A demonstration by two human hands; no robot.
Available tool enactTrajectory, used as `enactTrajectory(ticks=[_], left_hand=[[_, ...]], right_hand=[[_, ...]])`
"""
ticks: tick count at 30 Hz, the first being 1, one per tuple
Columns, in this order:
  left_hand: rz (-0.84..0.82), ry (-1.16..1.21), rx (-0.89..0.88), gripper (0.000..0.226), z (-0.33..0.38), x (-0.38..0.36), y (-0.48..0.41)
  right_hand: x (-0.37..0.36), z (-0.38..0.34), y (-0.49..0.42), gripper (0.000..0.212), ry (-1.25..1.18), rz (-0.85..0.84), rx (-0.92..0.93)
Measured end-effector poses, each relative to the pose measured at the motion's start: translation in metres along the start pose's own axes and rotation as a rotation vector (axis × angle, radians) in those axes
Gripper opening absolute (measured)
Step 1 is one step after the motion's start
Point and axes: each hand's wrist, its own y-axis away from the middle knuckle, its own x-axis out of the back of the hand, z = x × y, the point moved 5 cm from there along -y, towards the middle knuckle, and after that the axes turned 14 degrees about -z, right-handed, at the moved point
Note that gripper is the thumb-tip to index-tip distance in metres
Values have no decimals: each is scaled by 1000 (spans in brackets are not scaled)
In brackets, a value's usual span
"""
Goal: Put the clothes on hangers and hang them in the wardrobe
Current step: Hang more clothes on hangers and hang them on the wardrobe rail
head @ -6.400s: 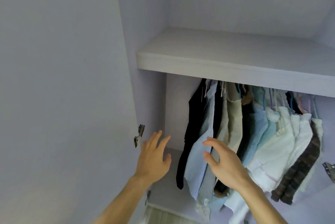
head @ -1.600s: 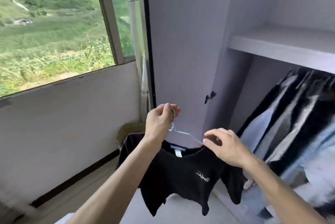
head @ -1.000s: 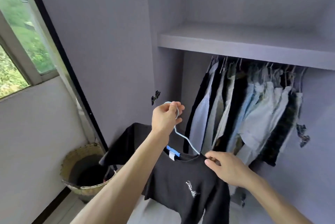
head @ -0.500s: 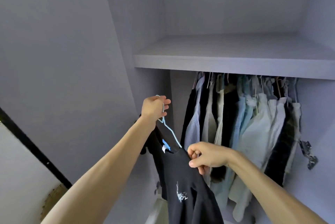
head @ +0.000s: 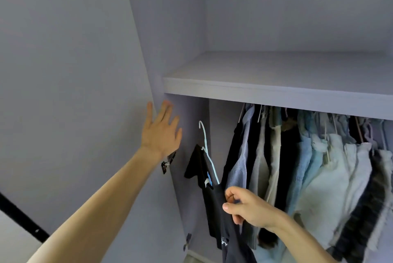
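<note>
I see a matt black cloth shirt (head: 214, 205) on a smooth pale-blue hanger (head: 209, 156); the wardrobe shelf (head: 276, 92) looks matt laminate.

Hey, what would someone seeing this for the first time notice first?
The right hand pinches a black T-shirt on a pale blue hanger, low centre, its hook in the air. The left hand is spread open at left; a packed row of hung clothes fills the right under the shelf.

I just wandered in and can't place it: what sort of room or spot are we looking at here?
Most likely the inside of a home wardrobe: a row of hanging clothes under a shelf, a black T-shirt on a pale blue hanger, and a door hinge.
</note>
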Motion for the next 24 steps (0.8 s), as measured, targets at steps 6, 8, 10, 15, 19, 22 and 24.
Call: enactTrajectory(ticks=[6, 8, 10, 15, 19, 22, 24], left_hand=[[87, -215, 73, 62, -71, -30, -9], [68, -360, 44, 61, -76, -46, -10], [91, -361, 49, 63, -75, -47, -16], [102, -350, 39, 62, -68, -50, -27], [95, -331, 31, 62, -67, -50, -28], [110, -305, 21, 62, -69, -49, -28], [104, -304, 12, 62, -69, -49, -27]], right_hand=[[5, -5, -38, 16, -228, 118, 44], [8, -8, -50, 15, -302, 167, 49], [14, -14, -60, 13, -367, 213, 48], [42, -31, -85, 8, -506, 328, 78], [66, -47, -102, 25, -561, 405, 134], [83, -54, -116, 27, -600, 452, 148], [94, -56, -125, 27, -578, 489, 143]])
